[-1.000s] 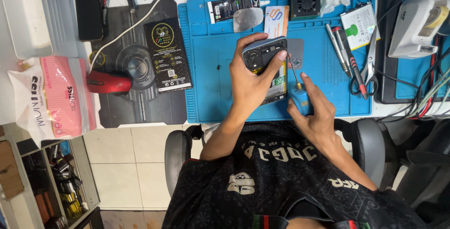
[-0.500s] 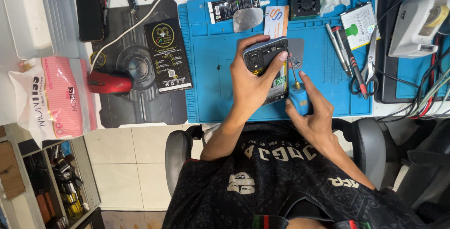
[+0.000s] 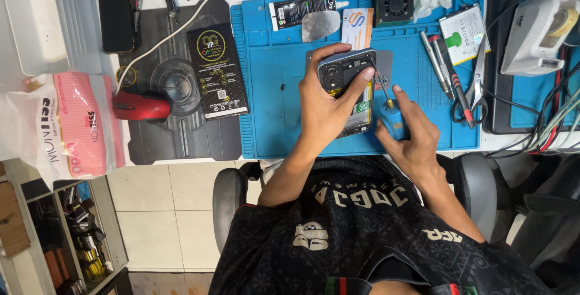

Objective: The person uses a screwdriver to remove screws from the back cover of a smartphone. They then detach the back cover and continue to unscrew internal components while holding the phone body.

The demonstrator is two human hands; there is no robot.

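An opened smartphone (image 3: 347, 77) with its back off lies on a blue work mat (image 3: 272, 89). My left hand (image 3: 326, 104) lies over it and grips it by both edges, fingers curled over its top end. My right hand (image 3: 411, 135) holds a blue-handled screwdriver (image 3: 391, 116) just right of the phone. The thin shaft points up and left, with its tip at the phone's upper right edge.
On the mat lie a small black fan (image 3: 394, 3), a silver oval piece (image 3: 320, 25), a card (image 3: 357, 27), pens, tweezers and scissors (image 3: 477, 83). A black box (image 3: 216, 71) and red tool (image 3: 142, 106) sit left. A white device (image 3: 534, 29) with cables stands right.
My right hand has shifted a little with the screwdriver, keeping its tip at the phone's right edge. My left hand stays on the phone.
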